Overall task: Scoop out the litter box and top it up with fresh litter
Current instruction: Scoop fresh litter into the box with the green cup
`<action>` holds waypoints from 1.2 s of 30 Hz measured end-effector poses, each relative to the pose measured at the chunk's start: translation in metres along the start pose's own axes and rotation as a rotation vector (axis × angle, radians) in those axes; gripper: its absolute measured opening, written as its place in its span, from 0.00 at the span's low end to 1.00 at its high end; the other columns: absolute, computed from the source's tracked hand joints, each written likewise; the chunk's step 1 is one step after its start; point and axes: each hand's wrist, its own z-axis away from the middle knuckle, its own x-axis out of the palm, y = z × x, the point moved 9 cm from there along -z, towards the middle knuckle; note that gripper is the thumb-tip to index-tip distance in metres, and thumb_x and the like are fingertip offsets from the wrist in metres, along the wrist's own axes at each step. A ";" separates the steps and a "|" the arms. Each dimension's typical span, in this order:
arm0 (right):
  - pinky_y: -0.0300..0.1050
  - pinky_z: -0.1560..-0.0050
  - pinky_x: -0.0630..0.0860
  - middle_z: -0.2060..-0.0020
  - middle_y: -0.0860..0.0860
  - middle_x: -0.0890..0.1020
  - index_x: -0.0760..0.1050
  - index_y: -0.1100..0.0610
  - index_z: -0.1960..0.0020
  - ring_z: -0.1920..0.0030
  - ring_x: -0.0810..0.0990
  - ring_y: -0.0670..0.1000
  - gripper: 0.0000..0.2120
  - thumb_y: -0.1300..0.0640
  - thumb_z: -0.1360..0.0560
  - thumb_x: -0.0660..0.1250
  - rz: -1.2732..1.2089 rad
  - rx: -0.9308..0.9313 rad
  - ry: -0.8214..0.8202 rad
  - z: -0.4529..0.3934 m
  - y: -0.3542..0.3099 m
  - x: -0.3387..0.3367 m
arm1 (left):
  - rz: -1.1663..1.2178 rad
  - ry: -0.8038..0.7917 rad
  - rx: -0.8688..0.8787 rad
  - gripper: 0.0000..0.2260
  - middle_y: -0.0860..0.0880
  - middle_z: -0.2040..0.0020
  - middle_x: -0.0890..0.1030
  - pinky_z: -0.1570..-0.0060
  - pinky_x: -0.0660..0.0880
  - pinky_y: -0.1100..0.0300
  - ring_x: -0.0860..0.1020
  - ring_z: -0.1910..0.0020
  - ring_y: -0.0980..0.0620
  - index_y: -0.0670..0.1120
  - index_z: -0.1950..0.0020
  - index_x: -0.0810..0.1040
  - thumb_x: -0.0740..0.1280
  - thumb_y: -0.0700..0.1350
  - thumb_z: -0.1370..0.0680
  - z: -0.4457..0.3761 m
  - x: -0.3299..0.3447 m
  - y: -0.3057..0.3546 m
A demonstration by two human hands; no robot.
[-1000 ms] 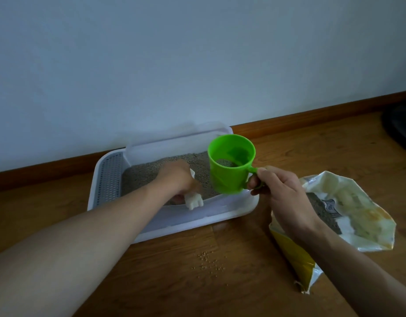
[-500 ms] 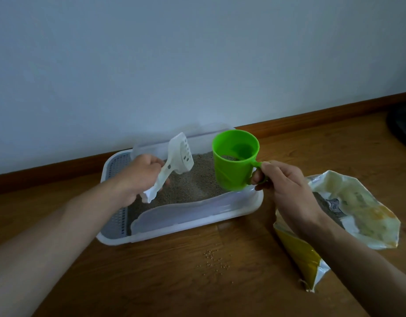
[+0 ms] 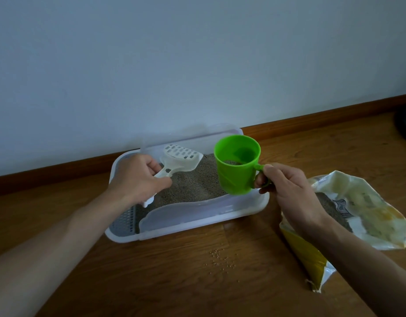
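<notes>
Left hand (image 3: 138, 177): closed round the handle of the white slotted scoop (image 3: 181, 160); the scoop head lies flat, beyond and right of the knuckles, above the litter.
Right hand (image 3: 286, 186): fingers hooked through the handle of the green cup (image 3: 237, 165), which is held upright just left of the hand, over the right end of the litter box (image 3: 197, 223).
Cup contents: a shallow layer of grey litter shows at the bottom.
Litter box: white tray on the floor, between the two forearms and below both hands; grey litter (image 3: 188, 188) fills it unevenly.
Litter bag (image 3: 362, 211): open, lying right of the right wrist, grey litter visible inside.
Spilled grains (image 3: 220, 257): scattered on the floor (image 3: 197, 282), nearer the body than the box.
Handling, scoop: judged light and stiff; hold by the handle, head level.
Handling, cup: judged light and rigid, loose contents; hold by the handle, tip slowly.
Handling, bag: judged soft and floppy; support the opening.
Change from half a second ago: the scoop head has dropped from raised and tilted to flat; cup position is nearly unchanged.
</notes>
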 end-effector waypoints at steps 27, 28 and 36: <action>0.55 0.51 0.73 0.68 0.50 0.79 0.76 0.59 0.67 0.61 0.77 0.51 0.22 0.57 0.17 0.56 0.019 0.006 -0.054 -0.023 0.017 0.051 | -0.309 0.154 -0.044 0.18 0.49 0.47 0.74 0.67 0.77 0.58 0.76 0.57 0.52 0.50 0.38 0.71 0.70 0.55 0.24 -0.017 0.011 -0.138; 0.55 0.51 0.73 0.67 0.50 0.79 0.76 0.59 0.66 0.60 0.77 0.51 0.22 0.57 0.17 0.56 0.025 0.004 -0.053 -0.024 0.017 0.051 | -0.311 0.161 -0.042 0.19 0.49 0.47 0.73 0.68 0.75 0.59 0.76 0.58 0.52 0.50 0.38 0.71 0.70 0.56 0.24 -0.017 0.010 -0.138; 0.59 0.53 0.72 0.67 0.56 0.77 0.74 0.64 0.64 0.61 0.75 0.57 0.21 0.58 0.17 0.55 0.057 -0.011 -0.043 -0.026 0.015 0.048 | -0.344 0.237 0.026 0.20 0.49 0.45 0.72 0.61 0.75 0.57 0.72 0.52 0.52 0.48 0.38 0.73 0.70 0.57 0.24 -0.017 -0.004 -0.117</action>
